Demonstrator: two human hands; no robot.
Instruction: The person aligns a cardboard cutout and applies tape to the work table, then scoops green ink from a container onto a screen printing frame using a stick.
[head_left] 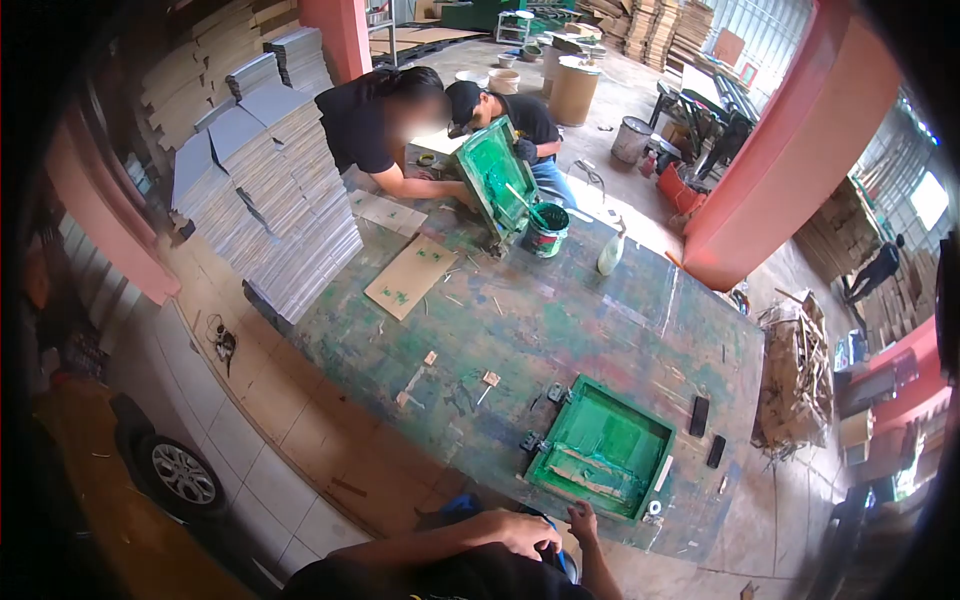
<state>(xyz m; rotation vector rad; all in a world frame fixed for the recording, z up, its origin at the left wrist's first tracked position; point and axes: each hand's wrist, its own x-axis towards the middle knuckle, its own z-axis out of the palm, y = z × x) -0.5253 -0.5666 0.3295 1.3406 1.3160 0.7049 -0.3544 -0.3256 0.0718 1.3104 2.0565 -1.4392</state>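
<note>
At the bottom of the head view, my left hand (pixel 528 534) is close to my body, its fingers curled down over or beside a blue-edged thing (pixel 570 565) that is mostly hidden. What the fingers hold, I cannot make out. Just right of it, my right hand (pixel 582 522) is raised at the table's near edge, fingers apart and nothing seen in them. Beyond both hands, a green-stained screen printing frame (pixel 610 437) lies flat on the paint-marked table, attached by hinge clamps (pixel 532 441) on its left side. A pale strip lies across the green inside it.
Two people (pixel 365 125) work across the table (pixel 540 320) at a second, tilted green frame (pixel 495 175). Near them stand a paint can (pixel 547 230) and a spray bottle (pixel 611 250). Stacked boards (pixel 270 180) rise at left; dark blocks (pixel 699 416) lie right of my frame.
</note>
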